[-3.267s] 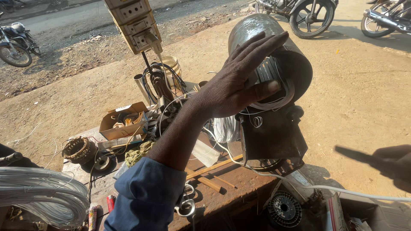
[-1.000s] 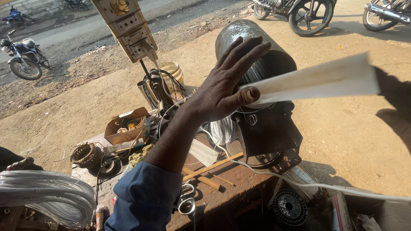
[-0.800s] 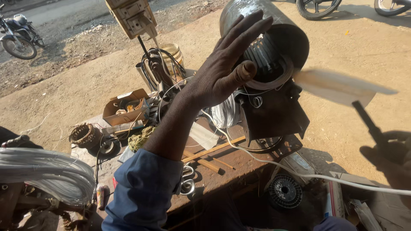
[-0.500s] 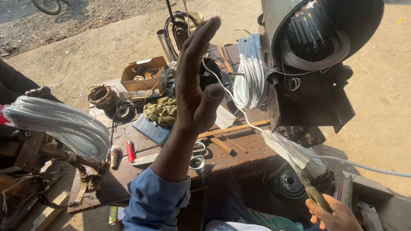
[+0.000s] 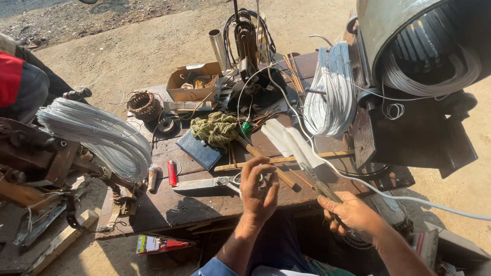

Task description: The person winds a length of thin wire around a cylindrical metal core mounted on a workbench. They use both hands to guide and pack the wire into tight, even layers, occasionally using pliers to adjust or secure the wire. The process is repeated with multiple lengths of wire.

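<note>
My left hand (image 5: 258, 193) is down on the wooden bench (image 5: 199, 204), fingers curled over the ring handles of a pair of metal scissors (image 5: 204, 183) that lie flat. My right hand (image 5: 353, 214) is at the bench's front edge. It grips a slim dark tool together with a long white paper strip (image 5: 289, 143) that slants up to the left. A big grey motor stator (image 5: 424, 41) stands on a dark stand at the upper right, white winding wire showing in its bore. A hank of white wire (image 5: 327, 89) hangs beside it.
On the bench lie a green rag (image 5: 215, 128), a blue pouch (image 5: 199, 149), a red lighter (image 5: 172, 173), wooden sticks (image 5: 286, 159), an open cardboard box (image 5: 194, 82) and a small copper coil (image 5: 143, 104). A thick white wire coil (image 5: 102, 135) sits on a rusty machine at the left.
My left hand came off the motor stator and dropped to the scissors on the bench. My right hand brought the white strip down to the bench's front edge. The view tilted downward.
</note>
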A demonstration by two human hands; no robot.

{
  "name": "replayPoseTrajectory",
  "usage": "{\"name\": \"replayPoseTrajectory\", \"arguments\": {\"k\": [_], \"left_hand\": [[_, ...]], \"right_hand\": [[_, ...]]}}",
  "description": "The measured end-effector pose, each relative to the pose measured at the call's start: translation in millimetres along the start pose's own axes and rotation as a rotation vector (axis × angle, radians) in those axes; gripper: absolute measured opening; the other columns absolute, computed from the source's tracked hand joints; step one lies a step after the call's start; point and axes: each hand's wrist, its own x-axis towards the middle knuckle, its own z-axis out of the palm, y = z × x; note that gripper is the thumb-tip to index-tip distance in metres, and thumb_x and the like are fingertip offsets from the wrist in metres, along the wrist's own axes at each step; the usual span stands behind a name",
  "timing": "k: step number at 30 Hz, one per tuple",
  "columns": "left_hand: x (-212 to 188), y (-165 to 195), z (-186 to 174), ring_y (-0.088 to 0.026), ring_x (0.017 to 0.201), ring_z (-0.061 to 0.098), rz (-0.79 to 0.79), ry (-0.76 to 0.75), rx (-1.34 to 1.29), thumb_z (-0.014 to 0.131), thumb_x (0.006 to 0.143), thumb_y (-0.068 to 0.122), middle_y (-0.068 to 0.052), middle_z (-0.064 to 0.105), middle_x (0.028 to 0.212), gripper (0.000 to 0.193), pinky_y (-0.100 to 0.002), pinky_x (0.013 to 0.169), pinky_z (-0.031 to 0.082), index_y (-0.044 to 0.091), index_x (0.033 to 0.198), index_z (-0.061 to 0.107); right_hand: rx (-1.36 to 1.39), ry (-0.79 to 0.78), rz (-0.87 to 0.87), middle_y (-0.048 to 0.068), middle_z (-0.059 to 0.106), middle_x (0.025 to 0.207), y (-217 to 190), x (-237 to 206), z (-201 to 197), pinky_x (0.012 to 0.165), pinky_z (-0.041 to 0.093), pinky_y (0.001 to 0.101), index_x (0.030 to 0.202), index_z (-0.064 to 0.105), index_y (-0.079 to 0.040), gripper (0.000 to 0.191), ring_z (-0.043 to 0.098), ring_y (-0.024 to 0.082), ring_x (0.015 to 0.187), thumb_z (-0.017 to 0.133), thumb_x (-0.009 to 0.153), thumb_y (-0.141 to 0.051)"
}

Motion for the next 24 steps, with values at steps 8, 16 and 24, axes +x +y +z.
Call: {"name": "replayPoseTrajectory", "arguments": {"k": [8, 16, 24], "left_hand": [[18, -35, 30, -0.049, 0.148, 0.027, 0.048, -0.576, 0.499, 0.073, 0.081, 0.017, -0.019, 0.042, 0.152, 0.055, -0.068, 0.118, 0.021, 0.023, 0.134, 0.063], [25, -47, 50, -0.053, 0.147, 0.020, -0.112, -0.517, 0.569, 0.074, 0.084, 0.030, -0.026, 0.034, 0.156, 0.056, -0.073, 0.116, 0.014, 0.022, 0.138, 0.060], [21, -46, 53, -0.046, 0.146, 0.034, -0.053, -0.356, 0.565, 0.075, 0.078, 0.019, -0.023, 0.045, 0.148, 0.052, -0.063, 0.120, 0.024, 0.012, 0.128, 0.064]], "right_hand": [[-0.550, 0.176, 0.013, 0.010, 0.071, 0.083, -26, 12, -1, 0.058, 0.054, 0.0313, 0.123, 0.067, -0.008, 0.051, 0.069, 0.017, 0.067, 0.069, 0.092, -0.048], [-0.951, 0.289, -0.257, 0.005, 0.074, 0.108, -43, 4, -41, 0.088, 0.059, 0.0364, 0.127, 0.070, -0.019, 0.051, 0.070, 0.021, 0.106, 0.070, 0.088, -0.053], [-1.464, 0.708, -0.580, 0.011, 0.060, 0.119, -82, 49, 20, 0.096, 0.052, 0.0465, 0.116, 0.069, -0.015, 0.026, 0.060, 0.032, 0.116, 0.068, 0.091, -0.023]]}}
